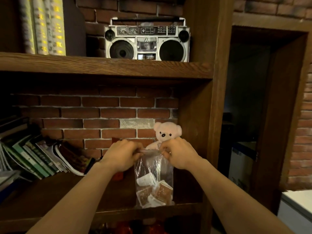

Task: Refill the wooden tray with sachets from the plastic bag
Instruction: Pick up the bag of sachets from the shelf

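A person's left hand (121,155) and right hand (177,153) each pinch the top edge of a clear plastic bag (154,176), which hangs between and below them with its bottom near the front edge of a wooden shelf (55,196). Brown and white sachets (154,190) lie bunched in the bag's bottom. A white teddy bear (166,132) sits just behind the hands at the shelf's right rear corner.

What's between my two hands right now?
In the head view, the plastic bag's sealed top edge stretches between the left hand and right hand; the teddy bear sits behind.
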### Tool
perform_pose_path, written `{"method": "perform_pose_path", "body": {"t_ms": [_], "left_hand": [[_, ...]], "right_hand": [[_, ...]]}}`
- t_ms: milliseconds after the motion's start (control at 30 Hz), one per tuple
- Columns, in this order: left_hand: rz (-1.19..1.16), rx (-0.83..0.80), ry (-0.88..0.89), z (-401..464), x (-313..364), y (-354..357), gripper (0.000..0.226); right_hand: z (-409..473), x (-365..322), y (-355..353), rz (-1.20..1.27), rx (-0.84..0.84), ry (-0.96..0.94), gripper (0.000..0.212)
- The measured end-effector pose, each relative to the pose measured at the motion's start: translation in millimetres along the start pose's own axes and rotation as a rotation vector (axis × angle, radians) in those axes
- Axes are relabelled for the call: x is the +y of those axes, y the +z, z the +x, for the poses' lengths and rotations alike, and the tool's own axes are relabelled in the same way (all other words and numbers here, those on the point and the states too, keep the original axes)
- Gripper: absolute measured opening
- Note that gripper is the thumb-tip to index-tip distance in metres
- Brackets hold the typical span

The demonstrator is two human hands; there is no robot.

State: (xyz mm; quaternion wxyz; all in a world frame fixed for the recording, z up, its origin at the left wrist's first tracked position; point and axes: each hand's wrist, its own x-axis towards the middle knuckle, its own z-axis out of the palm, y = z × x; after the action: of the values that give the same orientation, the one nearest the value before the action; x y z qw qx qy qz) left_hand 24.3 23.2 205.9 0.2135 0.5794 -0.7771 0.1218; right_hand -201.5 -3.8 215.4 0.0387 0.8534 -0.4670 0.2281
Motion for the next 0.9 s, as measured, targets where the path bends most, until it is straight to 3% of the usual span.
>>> {"method": "perform_pose_path", "body": {"t_ms": [367,900], "left_hand": [[-0.018,-0.023,0.072,-11.2,8.7,-9.4,0.004],[-0.09,-0.123,0.235,-17.6,58.5,28.7,0.005]], "right_hand": [[-25.3,-9.8,-12.2,-0.015,0.052,0.054,0.017],[-107.5,0.4,-15.4,-0.088,-0.064,0.276,0.016]]}}
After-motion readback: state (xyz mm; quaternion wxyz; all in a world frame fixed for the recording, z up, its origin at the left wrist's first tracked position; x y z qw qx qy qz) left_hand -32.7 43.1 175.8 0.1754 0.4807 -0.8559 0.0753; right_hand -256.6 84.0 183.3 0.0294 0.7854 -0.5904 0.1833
